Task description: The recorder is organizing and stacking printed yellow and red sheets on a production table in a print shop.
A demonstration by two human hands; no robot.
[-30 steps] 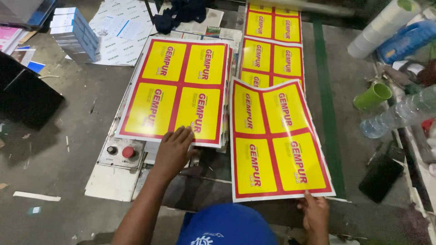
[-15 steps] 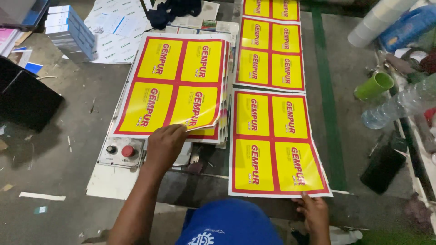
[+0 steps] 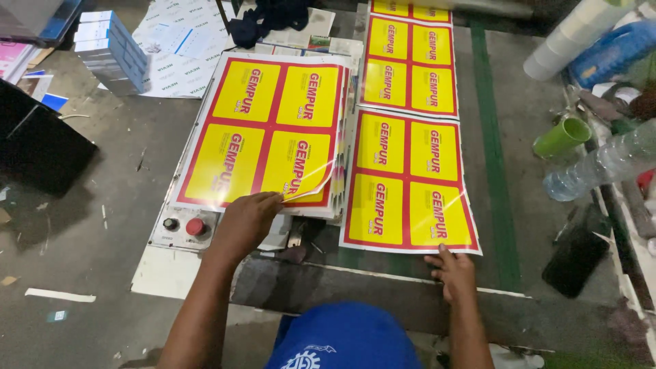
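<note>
So the left hand (image 3: 247, 220) is curled at the near edge of the stack of printed sheets (image 3: 266, 133), fingers pinched on the bottom edge of the top sheet and peeling it up a bit, you can see the glossy corner lifting and curling near the middle of that edge. Those sheets are yellow panels in a red grid, four to a sheet, and the pile sits on a pale machine top. Just left of the hand, on that same machine top, there's a control panel (image 3: 183, 227) with a black knob and a red button. The right hand (image 3: 453, 272) is lying mostly flat, fingers spread, tips pressing on the near edge of a single sheet (image 3: 408, 183) that lies just right of the stack on the dark work surface. Behind it another sheet (image 3: 410, 65) of the same print continues the row away from the person. Further right there's a green cup (image 3: 562, 137) on its side and a clear plastic bottle (image 3: 601, 164) lying near it. Far left at the back, a stack of small boxes (image 3: 109, 51). A blue cap (image 3: 345, 338) fills the bottom of the view.
</note>
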